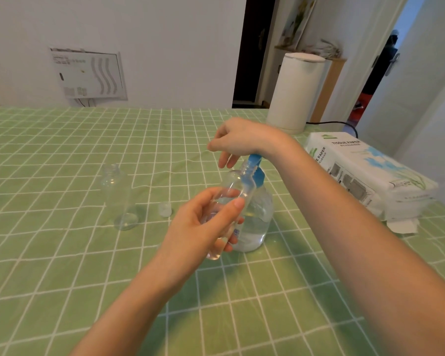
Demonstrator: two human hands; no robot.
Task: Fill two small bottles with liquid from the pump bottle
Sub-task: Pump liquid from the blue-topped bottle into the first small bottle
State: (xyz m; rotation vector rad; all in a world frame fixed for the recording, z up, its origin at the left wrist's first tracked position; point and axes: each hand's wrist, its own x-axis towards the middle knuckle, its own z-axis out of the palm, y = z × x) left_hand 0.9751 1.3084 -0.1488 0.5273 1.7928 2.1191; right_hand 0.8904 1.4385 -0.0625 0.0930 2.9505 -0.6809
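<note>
Left hand [203, 223] grips a tilted small bottle [233, 188] round its middle, its mouth at the spout of the pump bottle [258, 219] standing on the table [62, 253]. Right hand [239, 140], fingers loose, rests over the pump. The light, clear plastic looks slippery, so a mid-body hold seems safest.

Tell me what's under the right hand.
A blue plastic pump head on the large clear pump bottle, spout at the mouth of the small clear bottle. The right hand hides its top.
</note>
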